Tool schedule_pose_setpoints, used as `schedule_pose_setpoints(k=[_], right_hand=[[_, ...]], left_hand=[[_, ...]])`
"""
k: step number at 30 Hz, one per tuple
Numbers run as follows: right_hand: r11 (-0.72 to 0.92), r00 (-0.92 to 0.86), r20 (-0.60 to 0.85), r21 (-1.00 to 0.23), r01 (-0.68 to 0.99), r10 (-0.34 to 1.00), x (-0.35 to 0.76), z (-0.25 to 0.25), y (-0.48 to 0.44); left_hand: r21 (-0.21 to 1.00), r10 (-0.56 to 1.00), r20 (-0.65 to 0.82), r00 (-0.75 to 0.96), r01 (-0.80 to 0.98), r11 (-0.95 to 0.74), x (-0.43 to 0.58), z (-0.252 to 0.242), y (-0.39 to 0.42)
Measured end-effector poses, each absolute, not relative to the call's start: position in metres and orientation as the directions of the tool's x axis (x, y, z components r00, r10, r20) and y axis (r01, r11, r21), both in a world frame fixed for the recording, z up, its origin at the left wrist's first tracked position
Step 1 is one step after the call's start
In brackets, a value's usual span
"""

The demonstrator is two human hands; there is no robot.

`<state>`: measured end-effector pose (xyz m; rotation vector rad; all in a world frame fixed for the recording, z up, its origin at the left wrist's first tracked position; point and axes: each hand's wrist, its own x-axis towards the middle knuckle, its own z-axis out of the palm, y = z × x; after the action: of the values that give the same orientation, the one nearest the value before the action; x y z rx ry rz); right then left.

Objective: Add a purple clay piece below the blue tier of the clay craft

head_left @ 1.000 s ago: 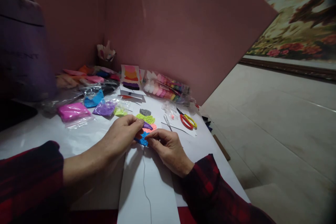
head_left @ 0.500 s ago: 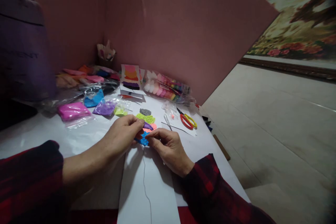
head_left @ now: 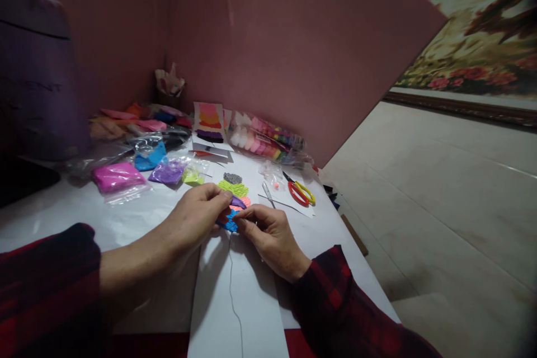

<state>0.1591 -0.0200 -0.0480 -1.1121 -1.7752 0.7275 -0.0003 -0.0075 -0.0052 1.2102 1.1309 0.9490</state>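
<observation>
My left hand (head_left: pixel 205 207) pinches a flattened strip of purple clay (head_left: pixel 239 202) between thumb and fingers. From the right, my right hand (head_left: pixel 266 233) comes up to it with thumb and forefinger pressed together; whether they grip the clay's lower end is hidden. Both hands hover over a white card (head_left: pixel 239 302) with a drawn wavy line running down it. On the card's upper part are textured patches: grey clay (head_left: pixel 232 178), lime green clay (head_left: pixel 235 188), coral clay (head_left: pixel 246 200) and blue clay (head_left: pixel 229 222), the last two partly covered by my hands.
Scissors (head_left: pixel 300 193) and a slim pointed tool (head_left: pixel 267 194) lie right of the card. Bagged magenta clay (head_left: pixel 118 177), purple clay (head_left: pixel 168 172) and blue clay (head_left: pixel 151 156) sit to the left. A clay-covered sample card (head_left: pixel 208 123) and a multicolour clay pack (head_left: pixel 264 142) stand behind.
Both hands stay almost in place, the purple clay still in the left one. Only a very slight shift of the fingers shows.
</observation>
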Motion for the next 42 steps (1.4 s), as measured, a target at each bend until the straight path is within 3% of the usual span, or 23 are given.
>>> schedule_pose_setpoints(k=[42], right_hand=[[0.503, -0.266, 0.428, -0.754, 0.423, 0.864, 0.1592, -0.0456, -0.0215]], left_hand=[[0.986, 0.953, -0.160, 0.255, -0.007, 0.168, -0.0004, -0.0072, -0.0091]])
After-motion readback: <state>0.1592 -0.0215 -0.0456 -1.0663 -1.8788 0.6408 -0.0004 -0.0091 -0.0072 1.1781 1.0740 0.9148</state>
